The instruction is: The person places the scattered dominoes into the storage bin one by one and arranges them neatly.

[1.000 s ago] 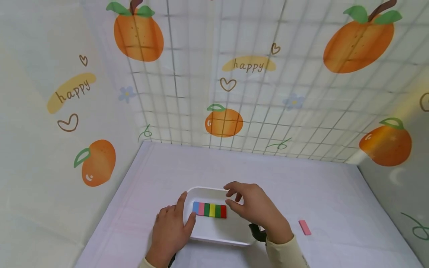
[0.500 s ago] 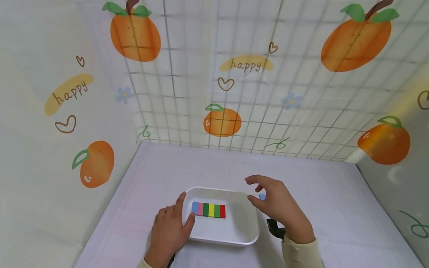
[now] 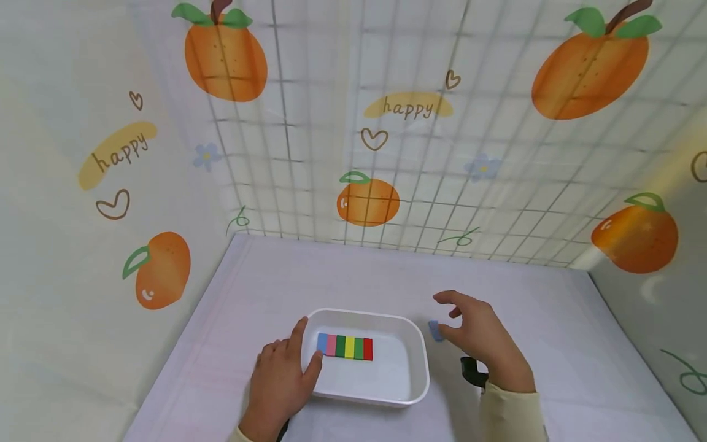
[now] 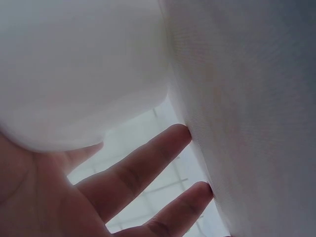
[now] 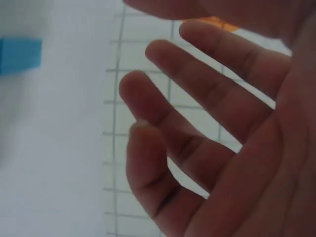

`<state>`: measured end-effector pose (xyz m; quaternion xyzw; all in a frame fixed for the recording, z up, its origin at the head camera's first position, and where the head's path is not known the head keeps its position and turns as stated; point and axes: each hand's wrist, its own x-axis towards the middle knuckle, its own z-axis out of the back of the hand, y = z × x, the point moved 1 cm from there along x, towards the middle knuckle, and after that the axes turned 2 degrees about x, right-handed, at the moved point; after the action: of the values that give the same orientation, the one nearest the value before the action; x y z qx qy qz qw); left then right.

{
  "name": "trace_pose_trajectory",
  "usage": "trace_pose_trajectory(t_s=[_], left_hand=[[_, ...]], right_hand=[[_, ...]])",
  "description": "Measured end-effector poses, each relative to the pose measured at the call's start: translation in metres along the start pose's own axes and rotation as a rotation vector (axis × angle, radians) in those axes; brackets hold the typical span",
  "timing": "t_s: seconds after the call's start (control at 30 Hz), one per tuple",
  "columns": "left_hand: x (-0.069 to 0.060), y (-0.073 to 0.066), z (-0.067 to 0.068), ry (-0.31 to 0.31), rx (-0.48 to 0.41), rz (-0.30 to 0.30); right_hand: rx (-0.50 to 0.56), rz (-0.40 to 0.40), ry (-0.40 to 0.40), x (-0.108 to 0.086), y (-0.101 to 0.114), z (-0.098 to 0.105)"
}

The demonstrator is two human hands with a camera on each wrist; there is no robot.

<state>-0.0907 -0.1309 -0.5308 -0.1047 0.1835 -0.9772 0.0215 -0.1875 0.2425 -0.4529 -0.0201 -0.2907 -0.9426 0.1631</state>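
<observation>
My left hand (image 3: pixel 284 374) rests against the left side of a white plastic tray (image 3: pixel 420 387), its thumb over the rim. In the left wrist view, the straight fingers (image 4: pixel 138 168) reach past the tray wall to the table cloth. Inside the tray lies a side-by-side row of small flat coloured blocks (image 3: pixel 350 347): blue, pink, greens, yellow and red. My right hand (image 3: pixel 486 334) is right of the tray, fingers loosely bent, holding nothing. A blue block (image 3: pixel 435 331) lies on the table by its thumb; the right wrist view shows this blue block (image 5: pixel 22 55) apart from the fingers.
A pale cloth covers the table (image 3: pixel 331 270). Behind it stands a grid wall (image 3: pixel 409 202) draped with a sheet printed with oranges. More cloth (image 3: pixel 66 276) hangs on the left and on the right.
My right hand has moved from above the tray to the right, uncovering the blue block on the table. The pink block seen earlier at the right is now hidden by that arm. Left hand unchanged.
</observation>
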Motion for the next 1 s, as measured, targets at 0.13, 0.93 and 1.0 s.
trace_pose_trajectory(t_s=[0.13,0.93,1.0], left_hand=[[0.0,0.001,0.0,0.01,0.007,-0.002],[-0.001,0.001,0.0,-0.015,0.007,-0.021],[0.0,0.001,0.001,-0.014,0.008,-0.023]], right_hand=[[-0.004,-0.042,0.031,0.0,-0.01,-0.001],[0.003,-0.104,0.166,0.006,-0.035,-0.03],[-0.007,-0.118,0.16,0.007,-0.037,-0.031]])
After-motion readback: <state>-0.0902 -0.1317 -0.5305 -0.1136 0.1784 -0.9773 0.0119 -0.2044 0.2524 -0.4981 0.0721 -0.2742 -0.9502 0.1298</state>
